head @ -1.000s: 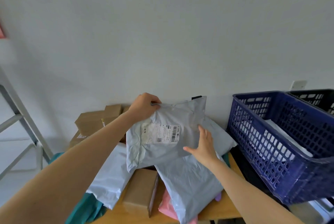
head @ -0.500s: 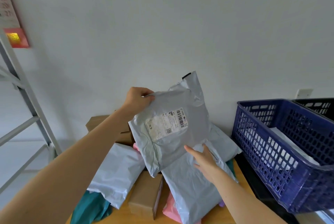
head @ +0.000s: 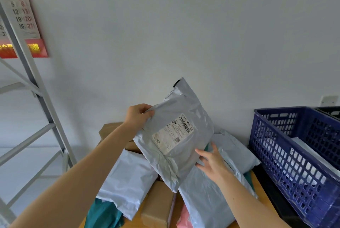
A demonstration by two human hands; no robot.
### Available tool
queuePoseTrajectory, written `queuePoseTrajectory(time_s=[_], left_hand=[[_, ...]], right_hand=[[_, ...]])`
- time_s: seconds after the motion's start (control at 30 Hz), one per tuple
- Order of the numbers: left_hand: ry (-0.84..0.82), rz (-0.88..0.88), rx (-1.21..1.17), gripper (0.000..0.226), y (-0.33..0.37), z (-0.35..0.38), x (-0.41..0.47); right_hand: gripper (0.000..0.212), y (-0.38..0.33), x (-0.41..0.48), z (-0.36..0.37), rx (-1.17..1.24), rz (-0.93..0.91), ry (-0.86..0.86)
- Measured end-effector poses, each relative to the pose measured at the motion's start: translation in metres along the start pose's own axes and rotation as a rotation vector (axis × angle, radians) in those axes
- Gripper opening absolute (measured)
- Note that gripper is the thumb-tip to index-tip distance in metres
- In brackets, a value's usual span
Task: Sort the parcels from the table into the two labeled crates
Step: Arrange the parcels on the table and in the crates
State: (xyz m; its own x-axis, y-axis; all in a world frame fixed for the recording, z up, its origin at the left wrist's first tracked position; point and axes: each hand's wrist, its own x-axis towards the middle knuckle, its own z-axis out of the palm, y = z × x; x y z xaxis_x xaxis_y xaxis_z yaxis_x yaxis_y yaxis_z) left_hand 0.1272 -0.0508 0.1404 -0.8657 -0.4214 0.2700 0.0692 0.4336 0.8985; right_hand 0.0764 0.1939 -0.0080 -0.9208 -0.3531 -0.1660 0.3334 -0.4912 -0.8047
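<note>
Left hand: fingers curled over top left corner of grey mailer, clamped on it. Right hand: fingers spread and fairly straight, tips against lower right edge of same mailer, propping rather than gripping. Mailer up off the heap, tilted, shipping label facing camera, print too small to read. Underneath on worktop: more grey bags, cardboard boxes, pink bag, teal bag, all overlapping. Blue crate just right of the heap, one pale parcel inside; black crate behind it, mostly cut off. Crate labels not in view. Probable step: label check, then carry right to a crate. Far from done, going by heap size.

Risks from here:
Slip or swing once right hand off: slick film, single corner pinch, contents probably sagging to low end.
Snagging loose bags and sweeping one off worktop edge if dragged sideways rather than lifted clear, low corner hanging close over the heap.
Catching crate rim and dropping short if carried too low, rim seemingly higher than the heap.
Tearing unlikely but possible at pinched corner if yanked.
Wrong crate if label misread or rushed, both crates side by side and easy to mix up
</note>
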Motion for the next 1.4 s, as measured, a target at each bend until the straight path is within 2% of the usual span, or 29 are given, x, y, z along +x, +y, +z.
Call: queuePoseTrajectory(time_s=[0.13, 0.27, 0.43, 0.57, 0.67, 0.83, 1.03, 1.27, 1.4], left_hand=[[-0.012, -0.021, -0.020, 0.007, -0.011, -0.009, -0.002], [-0.036, -0.100, -0.072, 0.007, -0.022, -0.020, -0.005], [-0.172, -0.183, -0.090, 0.031, -0.038, -0.040, -0.011], [-0.277, -0.208, -0.007, 0.052, -0.050, -0.053, -0.011], [-0.288, -0.246, 0.006, 0.057, -0.060, -0.057, -0.010], [-0.343, -0.299, -0.007, 0.063, -0.070, -0.058, -0.007], [-0.355, -0.237, -0.002, 0.062, -0.078, -0.047, -0.004], [-0.407, -0.108, 0.028, 0.052, -0.079, -0.023, 0.002], [-0.444, -0.017, 0.046, 0.054, -0.069, -0.002, 0.000]], right_hand=[[0.057, 0.009, -0.002, 0.010, -0.036, 0.036, 0.003], [0.064, 0.011, 0.000, 0.016, -0.083, 0.009, 0.002], [0.072, 0.006, 0.001, 0.016, -0.168, -0.033, -0.045], [0.075, -0.004, 0.000, 0.019, -0.241, -0.065, -0.055], [0.079, -0.014, 0.000, 0.023, -0.243, -0.057, -0.076], [0.075, -0.024, -0.004, 0.029, -0.298, -0.077, -0.064], [0.069, -0.027, -0.014, 0.023, -0.275, -0.086, -0.025], [0.076, -0.033, -0.030, 0.008, -0.211, -0.084, 0.045], [0.069, -0.037, -0.047, -0.006, -0.192, -0.044, 0.087]])
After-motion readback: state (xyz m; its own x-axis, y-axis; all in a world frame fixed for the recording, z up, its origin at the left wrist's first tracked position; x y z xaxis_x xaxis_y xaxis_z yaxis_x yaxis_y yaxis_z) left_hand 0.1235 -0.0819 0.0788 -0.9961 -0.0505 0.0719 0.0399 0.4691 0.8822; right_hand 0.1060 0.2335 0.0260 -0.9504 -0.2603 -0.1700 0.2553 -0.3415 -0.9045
